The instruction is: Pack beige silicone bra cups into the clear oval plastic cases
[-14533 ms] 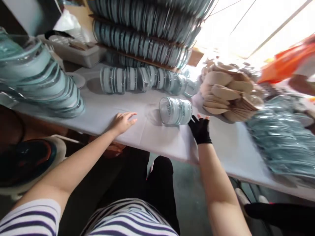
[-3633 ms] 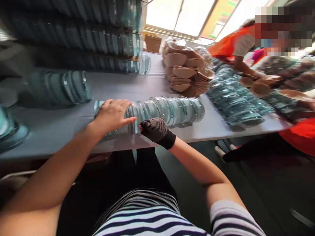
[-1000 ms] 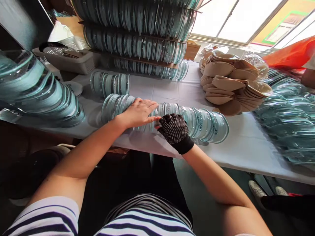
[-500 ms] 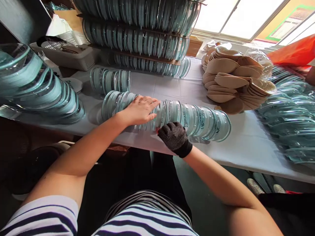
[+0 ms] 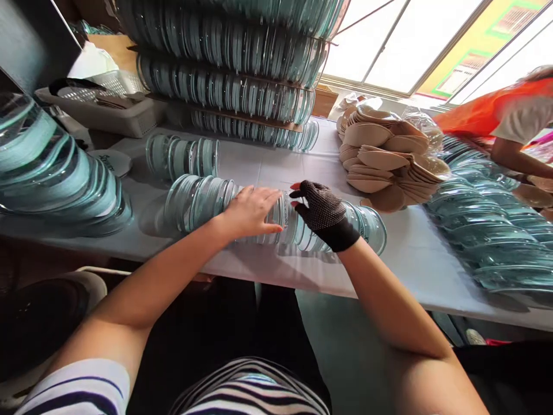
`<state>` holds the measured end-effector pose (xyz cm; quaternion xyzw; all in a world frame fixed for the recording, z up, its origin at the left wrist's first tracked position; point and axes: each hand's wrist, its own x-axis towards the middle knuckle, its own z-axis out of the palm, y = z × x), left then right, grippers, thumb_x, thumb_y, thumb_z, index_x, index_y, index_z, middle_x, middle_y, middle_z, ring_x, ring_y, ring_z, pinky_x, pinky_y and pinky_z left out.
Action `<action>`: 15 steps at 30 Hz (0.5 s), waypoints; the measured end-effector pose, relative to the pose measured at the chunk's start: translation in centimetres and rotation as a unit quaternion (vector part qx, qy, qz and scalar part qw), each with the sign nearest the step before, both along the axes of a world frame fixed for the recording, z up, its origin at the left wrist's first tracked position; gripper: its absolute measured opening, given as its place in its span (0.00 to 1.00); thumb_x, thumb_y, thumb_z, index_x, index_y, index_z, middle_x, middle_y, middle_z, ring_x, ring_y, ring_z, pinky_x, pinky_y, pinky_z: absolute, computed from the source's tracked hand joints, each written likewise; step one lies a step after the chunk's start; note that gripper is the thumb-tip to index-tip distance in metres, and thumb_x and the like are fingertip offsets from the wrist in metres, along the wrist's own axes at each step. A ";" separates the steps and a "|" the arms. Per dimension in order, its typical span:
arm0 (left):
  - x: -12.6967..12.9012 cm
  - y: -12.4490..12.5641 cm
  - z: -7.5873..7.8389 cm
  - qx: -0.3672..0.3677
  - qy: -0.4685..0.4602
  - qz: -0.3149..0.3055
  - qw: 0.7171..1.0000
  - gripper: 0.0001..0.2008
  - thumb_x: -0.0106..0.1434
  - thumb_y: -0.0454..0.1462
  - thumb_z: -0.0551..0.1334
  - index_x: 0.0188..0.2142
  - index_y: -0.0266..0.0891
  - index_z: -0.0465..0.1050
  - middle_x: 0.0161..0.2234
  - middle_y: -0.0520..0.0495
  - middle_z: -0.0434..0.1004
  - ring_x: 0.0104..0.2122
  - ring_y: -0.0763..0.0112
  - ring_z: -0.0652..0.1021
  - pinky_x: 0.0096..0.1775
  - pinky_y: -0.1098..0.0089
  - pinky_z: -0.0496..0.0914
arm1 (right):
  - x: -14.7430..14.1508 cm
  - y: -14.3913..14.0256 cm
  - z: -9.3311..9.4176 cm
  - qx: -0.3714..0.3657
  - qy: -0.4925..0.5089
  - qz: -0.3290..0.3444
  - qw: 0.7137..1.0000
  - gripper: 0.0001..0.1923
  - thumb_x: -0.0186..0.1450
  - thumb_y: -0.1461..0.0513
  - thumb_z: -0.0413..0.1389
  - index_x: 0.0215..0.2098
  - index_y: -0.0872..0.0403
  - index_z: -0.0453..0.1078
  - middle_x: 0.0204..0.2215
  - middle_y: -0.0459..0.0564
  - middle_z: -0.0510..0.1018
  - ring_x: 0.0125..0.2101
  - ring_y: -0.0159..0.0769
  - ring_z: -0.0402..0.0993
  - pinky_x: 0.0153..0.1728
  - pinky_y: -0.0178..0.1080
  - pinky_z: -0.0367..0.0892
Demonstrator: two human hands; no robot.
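Observation:
A row of nested clear, bowl-like pieces (image 5: pixel 201 202) with greenish rims lies on its side along the table's front; some carry dark lettering. My bare left hand (image 5: pixel 248 212) rests flat across the row's middle, its fingers stretched to the right and thumb apart. Just right of it, my right hand (image 5: pixel 324 210) wears a black dotted glove with the fingertips bare. Its thumb and fingers are spread over the row, with no piece visibly held between them. The glove hides part of the row; the row's right end (image 5: pixel 374 230) shows past it.
A shorter row (image 5: pixel 184 157) lies behind. Shelved clear pieces (image 5: pixel 224 86) rise at the back. Stacks of similar pieces stand left (image 5: pixel 64 173) and right (image 5: pixel 479 213). Beige cup-shaped pieces (image 5: pixel 384 155) are piled right of centre. A co-worker's arm (image 5: pixel 518 154) reaches in at right.
My right hand has lifted from low in front of the row to above it, and its closed fingers have spread. My left hand stays on the row. The view has shifted slightly.

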<state>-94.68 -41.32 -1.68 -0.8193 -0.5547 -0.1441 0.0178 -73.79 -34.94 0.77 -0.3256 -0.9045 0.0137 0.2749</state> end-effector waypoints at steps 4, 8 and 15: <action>0.7 0.5 -0.7 -0.011 -0.002 0.026 1.000 0.39 0.61 0.57 0.62 0.66 0.41 0.57 0.65 0.39 0.63 0.64 0.52 0.64 0.65 0.51 0.51 | -2.4 0.9 0.7 -0.031 -0.129 -0.035 0.991 0.18 0.64 0.64 0.55 0.53 0.54 0.69 0.43 0.54 0.81 0.42 0.43 0.77 0.42 0.40 0.66; 0.7 0.6 -0.6 -0.012 0.008 0.026 1.000 0.38 0.59 0.57 0.64 0.63 0.42 0.61 0.63 0.39 0.66 0.61 0.51 0.67 0.63 0.52 0.54 | -4.0 -0.1 1.6 0.004 -0.240 -0.095 0.966 0.18 0.67 0.63 0.51 0.55 0.53 0.69 0.41 0.61 0.80 0.40 0.49 0.76 0.36 0.41 0.64; 0.8 0.5 -0.6 -0.014 0.015 0.021 1.000 0.38 0.61 0.56 0.62 0.65 0.40 0.58 0.65 0.41 0.63 0.63 0.52 0.64 0.64 0.51 0.52 | 2.8 -0.4 4.2 -0.394 -0.121 0.173 0.895 0.27 0.65 0.57 0.57 0.60 0.55 0.63 0.22 0.43 0.75 0.22 0.32 0.70 0.26 0.34 0.65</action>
